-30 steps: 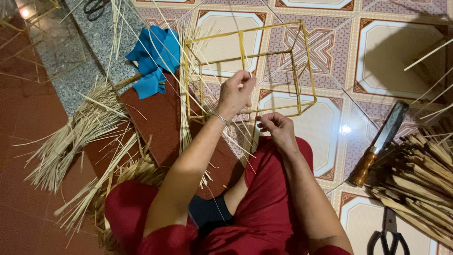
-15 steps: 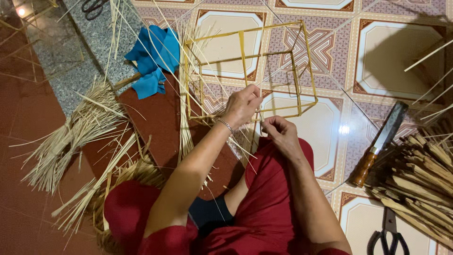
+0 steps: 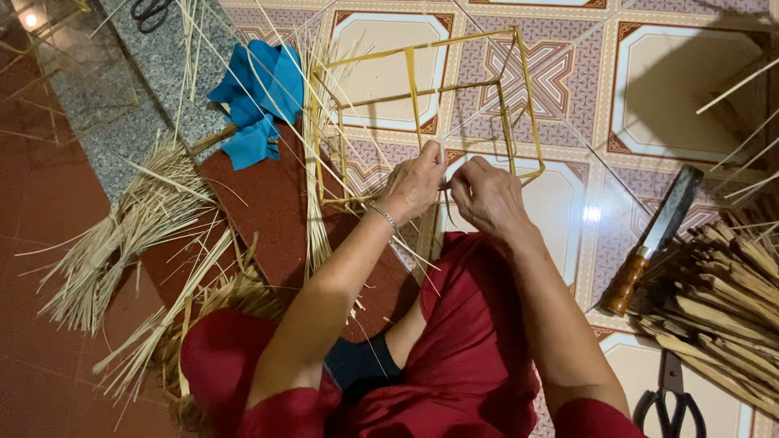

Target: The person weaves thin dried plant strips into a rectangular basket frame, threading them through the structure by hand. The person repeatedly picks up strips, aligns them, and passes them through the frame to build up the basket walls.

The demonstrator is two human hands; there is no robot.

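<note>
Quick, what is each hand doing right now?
Left hand: closed, pinching the bamboo frame.
Right hand: closed on the same frame.

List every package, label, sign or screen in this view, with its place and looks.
None in view: no package, label, sign or screen.
Only loose things lie on the patterned tile floor around the bamboo strip frame that the left hand and right hand work on.
</note>
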